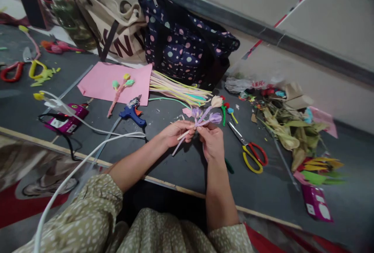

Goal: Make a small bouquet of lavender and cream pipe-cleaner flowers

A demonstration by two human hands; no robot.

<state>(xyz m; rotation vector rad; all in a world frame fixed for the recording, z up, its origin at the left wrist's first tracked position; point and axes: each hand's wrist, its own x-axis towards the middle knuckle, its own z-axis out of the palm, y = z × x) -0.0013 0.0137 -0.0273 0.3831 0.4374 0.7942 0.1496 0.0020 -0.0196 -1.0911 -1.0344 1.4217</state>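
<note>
Between my two hands is a small pipe-cleaner flower sprig (204, 115) with purple blooms and one cream bloom at its tip. My left hand (179, 133) pinches the stems, whose pale ends stick out below the fingers. Close beside it, my right hand (212, 140) grips the sprig just under the blooms. Scissors (248, 147) with one red and one yellow handle lie partly open to the right. A blue glue gun (133, 112) rests left of my hands. Behind them lies a bundle of loose pipe cleaners (178, 87) in cream, yellow and green.
A pink sheet (117, 79) carries a finished-looking pink stem (118, 95) with green and yellow buds. White cable (96, 153) crosses the table's front edge at left, near a purple box (68, 118). Bags (181, 38) stand at the back; dried husks (280, 128) pile up at right.
</note>
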